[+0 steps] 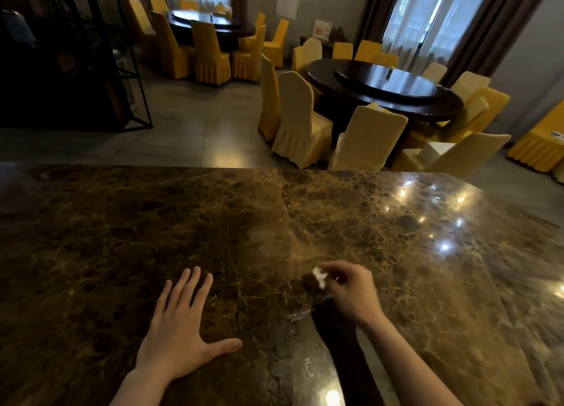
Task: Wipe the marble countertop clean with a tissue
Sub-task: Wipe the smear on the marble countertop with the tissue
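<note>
Right hand (346, 292) pinched shut on a small wadded tissue (319, 277) just over the marble countertop (213, 222), perhaps touching it through the blur, left hand (180, 329) spread flat, empty; soft, feather-light, tear-prone stuff, best bunched between fingertips and pressed gently.

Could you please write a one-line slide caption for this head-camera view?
Left hand flat on the marble countertop, right hand pinching a small white tissue above it.

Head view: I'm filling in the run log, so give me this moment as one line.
left hand: flat on marble countertop | right hand: pinching small white tissue | wiping: tissue near surface, contact unclear
</note>
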Motion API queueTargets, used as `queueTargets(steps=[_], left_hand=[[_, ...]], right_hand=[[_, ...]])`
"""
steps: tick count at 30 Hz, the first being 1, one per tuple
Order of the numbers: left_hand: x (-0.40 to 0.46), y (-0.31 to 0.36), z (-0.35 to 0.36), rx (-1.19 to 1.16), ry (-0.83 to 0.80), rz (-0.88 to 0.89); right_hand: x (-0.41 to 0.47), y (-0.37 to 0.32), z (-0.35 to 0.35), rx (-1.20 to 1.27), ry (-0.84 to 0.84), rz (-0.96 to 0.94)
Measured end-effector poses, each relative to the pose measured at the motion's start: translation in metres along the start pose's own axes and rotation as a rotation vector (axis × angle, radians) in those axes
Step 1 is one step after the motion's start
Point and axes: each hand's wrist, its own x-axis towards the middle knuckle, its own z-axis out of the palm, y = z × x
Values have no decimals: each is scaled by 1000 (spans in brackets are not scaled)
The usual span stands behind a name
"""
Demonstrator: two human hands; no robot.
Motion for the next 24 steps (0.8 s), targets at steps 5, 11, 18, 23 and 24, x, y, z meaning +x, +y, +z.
queueTargets(steps=[5, 11, 18, 23, 24], left_hand=[[0, -1, 1, -16, 5, 1], [0, -2, 0, -22, 2, 0], [0, -1, -1, -25, 11, -1], [-1, 0, -1, -22, 16, 4], [-1, 0, 0, -17, 15, 4]], right_hand=[[28, 18, -39, 434, 169, 425], [40, 45, -42, 252, 171, 652], [30, 31, -32, -497, 218, 183], [15, 36, -28, -560, 113, 1], [12, 36, -29, -557, 88, -23]])
